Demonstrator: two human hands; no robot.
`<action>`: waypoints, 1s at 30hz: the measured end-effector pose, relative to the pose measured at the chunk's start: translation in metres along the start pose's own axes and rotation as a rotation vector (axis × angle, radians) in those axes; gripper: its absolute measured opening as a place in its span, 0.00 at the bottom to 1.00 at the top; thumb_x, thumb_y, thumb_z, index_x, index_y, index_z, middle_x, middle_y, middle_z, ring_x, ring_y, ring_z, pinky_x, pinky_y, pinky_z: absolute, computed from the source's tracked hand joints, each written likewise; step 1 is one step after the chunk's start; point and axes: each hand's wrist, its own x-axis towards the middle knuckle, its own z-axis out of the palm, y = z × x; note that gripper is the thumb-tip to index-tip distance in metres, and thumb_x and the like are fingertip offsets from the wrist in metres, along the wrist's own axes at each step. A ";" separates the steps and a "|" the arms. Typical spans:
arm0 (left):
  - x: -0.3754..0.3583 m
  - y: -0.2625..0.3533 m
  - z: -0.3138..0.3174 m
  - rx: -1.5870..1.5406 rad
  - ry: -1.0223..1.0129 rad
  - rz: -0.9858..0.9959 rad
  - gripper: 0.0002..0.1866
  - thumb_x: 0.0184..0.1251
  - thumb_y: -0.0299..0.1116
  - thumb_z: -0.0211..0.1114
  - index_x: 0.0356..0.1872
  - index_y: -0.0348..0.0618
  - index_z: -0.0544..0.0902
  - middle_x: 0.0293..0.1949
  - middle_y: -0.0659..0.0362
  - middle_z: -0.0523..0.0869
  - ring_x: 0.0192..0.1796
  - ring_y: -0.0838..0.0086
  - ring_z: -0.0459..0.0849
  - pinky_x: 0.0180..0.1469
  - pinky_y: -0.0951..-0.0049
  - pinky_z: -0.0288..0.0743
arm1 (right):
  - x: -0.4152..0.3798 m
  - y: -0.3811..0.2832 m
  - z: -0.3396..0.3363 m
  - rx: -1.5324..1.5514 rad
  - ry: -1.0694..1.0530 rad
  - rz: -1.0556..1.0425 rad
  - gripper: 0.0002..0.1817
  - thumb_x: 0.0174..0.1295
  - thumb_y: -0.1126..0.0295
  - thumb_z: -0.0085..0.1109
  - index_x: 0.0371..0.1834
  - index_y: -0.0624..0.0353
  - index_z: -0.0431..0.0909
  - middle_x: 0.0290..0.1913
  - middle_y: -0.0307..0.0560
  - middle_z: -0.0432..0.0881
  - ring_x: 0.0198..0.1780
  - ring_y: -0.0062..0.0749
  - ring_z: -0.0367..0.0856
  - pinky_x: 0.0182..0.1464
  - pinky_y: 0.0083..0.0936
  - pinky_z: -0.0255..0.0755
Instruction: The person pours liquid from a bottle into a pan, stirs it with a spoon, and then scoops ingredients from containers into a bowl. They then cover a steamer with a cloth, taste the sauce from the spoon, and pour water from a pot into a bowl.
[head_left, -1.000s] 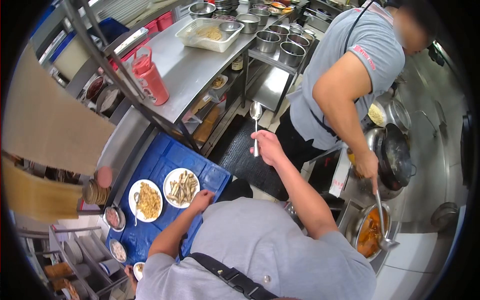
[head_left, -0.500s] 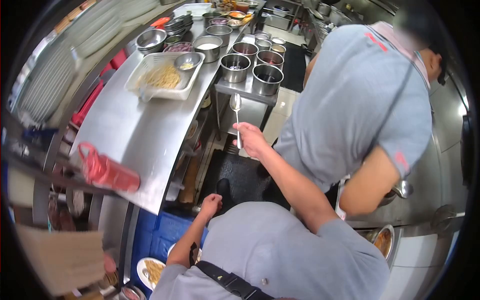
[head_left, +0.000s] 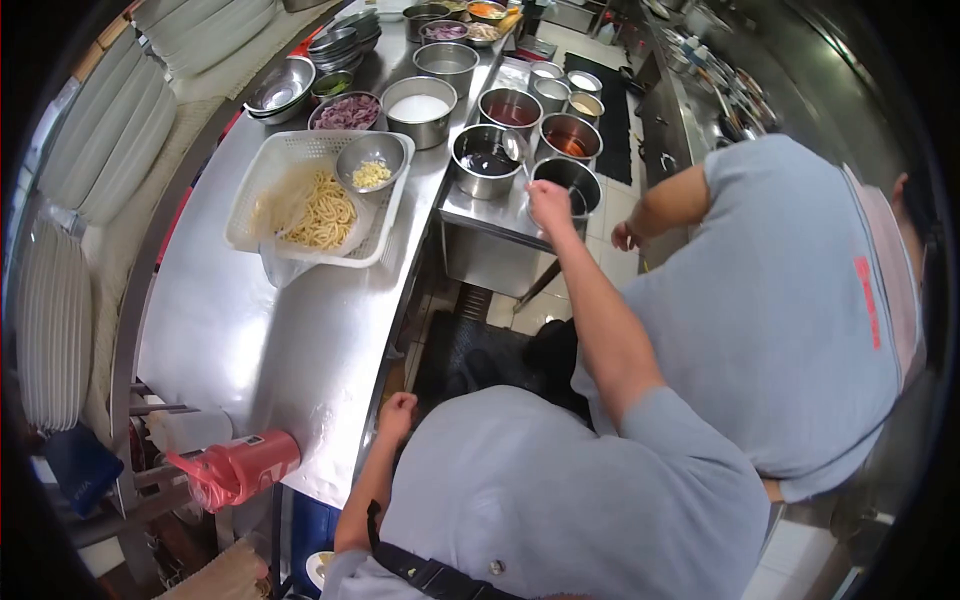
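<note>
My right hand (head_left: 549, 207) is closed around the handle of a metal spoon (head_left: 516, 148), arm stretched forward. The spoon's bowl overlaps the right side of a steel pot of dark liquid (head_left: 484, 163). Just beyond the hand sits another pot with dark contents (head_left: 574, 176), partly covered by it. Behind these stand a pot of red-brown liquid (head_left: 506, 108) and a pot of orange-red liquid (head_left: 570, 138). Close to my body, beside the counter edge, my left hand (head_left: 398, 412) is curled shut with nothing showing in it.
On the steel counter (head_left: 210, 320) lie a white basket (head_left: 244, 205) with noodles (head_left: 325, 215) and a bowl of chopped garlic (head_left: 372, 174). A red bottle (head_left: 250, 468) stands at the near left. To my right, a co-worker in a grey shirt (head_left: 760, 310) is close by. Stacked plates (head_left: 60, 330) fill the left shelf.
My right hand has moved forward with the spoon, from over the floor to the pots. My view has shifted closer to the counter and pots. The co-worker has turned and moved right.
</note>
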 end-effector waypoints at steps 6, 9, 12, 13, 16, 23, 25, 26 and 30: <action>0.003 -0.095 -0.024 0.112 0.221 0.111 0.11 0.67 0.37 0.64 0.38 0.38 0.82 0.27 0.58 0.83 0.32 0.73 0.81 0.37 0.72 0.76 | 0.112 0.045 0.030 -0.155 -0.074 -0.181 0.13 0.59 0.63 0.62 0.36 0.63 0.85 0.32 0.55 0.86 0.35 0.39 0.85 0.39 0.31 0.74; -0.002 -0.094 -0.022 0.201 0.421 -0.173 0.13 0.65 0.38 0.65 0.39 0.37 0.84 0.32 0.54 0.86 0.38 0.70 0.84 0.43 0.70 0.77 | 0.144 0.045 0.028 -0.210 -0.223 -0.217 0.13 0.58 0.64 0.62 0.41 0.62 0.86 0.35 0.55 0.86 0.38 0.41 0.86 0.42 0.31 0.75; -0.007 -0.089 -0.021 0.222 0.390 -0.188 0.13 0.65 0.38 0.66 0.39 0.37 0.84 0.32 0.53 0.87 0.38 0.70 0.84 0.43 0.70 0.77 | 0.160 0.037 0.026 -0.305 -0.287 -0.156 0.12 0.57 0.66 0.59 0.39 0.59 0.86 0.36 0.57 0.86 0.40 0.47 0.85 0.44 0.36 0.76; -0.009 -0.089 -0.018 0.227 0.375 -0.194 0.13 0.65 0.38 0.66 0.39 0.37 0.84 0.33 0.53 0.87 0.38 0.70 0.84 0.43 0.70 0.77 | 0.166 0.037 0.028 -0.433 -0.253 -0.258 0.12 0.57 0.67 0.56 0.38 0.59 0.85 0.36 0.57 0.85 0.40 0.50 0.85 0.45 0.39 0.77; -0.010 -0.085 -0.013 0.236 0.335 -0.193 0.13 0.65 0.39 0.66 0.39 0.37 0.84 0.34 0.53 0.87 0.39 0.71 0.84 0.43 0.70 0.77 | 0.179 0.041 0.034 -0.558 -0.229 -0.396 0.10 0.58 0.67 0.52 0.36 0.57 0.83 0.37 0.56 0.84 0.41 0.55 0.83 0.46 0.45 0.77; -0.014 -0.088 -0.004 0.240 0.239 -0.158 0.14 0.65 0.39 0.66 0.40 0.37 0.85 0.36 0.51 0.88 0.40 0.71 0.85 0.44 0.70 0.77 | 0.189 0.036 0.039 -0.785 -0.259 -0.529 0.06 0.59 0.69 0.53 0.33 0.56 0.79 0.34 0.55 0.84 0.38 0.53 0.84 0.42 0.47 0.77; -0.014 -0.084 -0.004 0.242 0.254 -0.127 0.14 0.64 0.38 0.66 0.40 0.37 0.84 0.36 0.51 0.88 0.39 0.71 0.85 0.43 0.70 0.77 | 0.188 0.034 0.039 -0.809 -0.260 -0.545 0.05 0.59 0.70 0.53 0.32 0.56 0.79 0.33 0.55 0.84 0.38 0.53 0.84 0.42 0.48 0.76; -0.013 -0.090 -0.005 0.246 0.266 -0.096 0.14 0.63 0.38 0.67 0.41 0.36 0.84 0.36 0.51 0.88 0.39 0.72 0.85 0.43 0.70 0.77 | 0.188 0.034 0.040 -0.829 -0.261 -0.602 0.05 0.57 0.71 0.53 0.31 0.56 0.78 0.32 0.55 0.84 0.37 0.52 0.84 0.42 0.46 0.76; -0.016 -0.085 -0.007 0.174 0.304 -0.152 0.14 0.63 0.37 0.67 0.42 0.36 0.84 0.36 0.50 0.88 0.38 0.70 0.85 0.43 0.71 0.78 | 0.186 0.033 0.039 -0.835 -0.212 -0.688 0.04 0.54 0.74 0.54 0.31 0.56 0.78 0.30 0.52 0.84 0.36 0.49 0.84 0.43 0.42 0.75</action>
